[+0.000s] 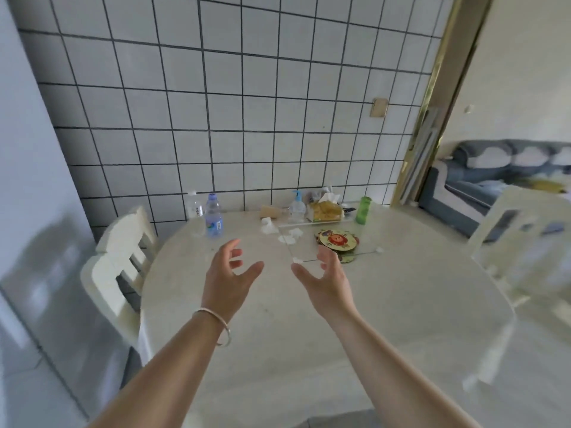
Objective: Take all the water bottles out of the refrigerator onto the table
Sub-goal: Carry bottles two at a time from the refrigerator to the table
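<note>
Currently both hands hover over the pale round table, palms turned toward each other, and neither holds anything: the left hand, with a bangle on its wrist, has its fingers spread and lightly bent, and the right hand likewise shows loose, parted fingers. One water bottle with a blue cap stands upright at the far left of the table, near the tiled wall; a second clear bottle with a white cap stands just behind it, nearer the wall. The grey surface at the left edge may be the refrigerator, though blur prevents certainty, and its interior is not in view. Progress is therefore judged as partial: up to two bottles appear delivered, while the number left inside cannot be told. Other items on the table are a pump bottle, a tissue pack, a green cup, a round patterned mat and scraps of crumpled tissue. White chairs stand beside the table, one at left and one at right.
</note>
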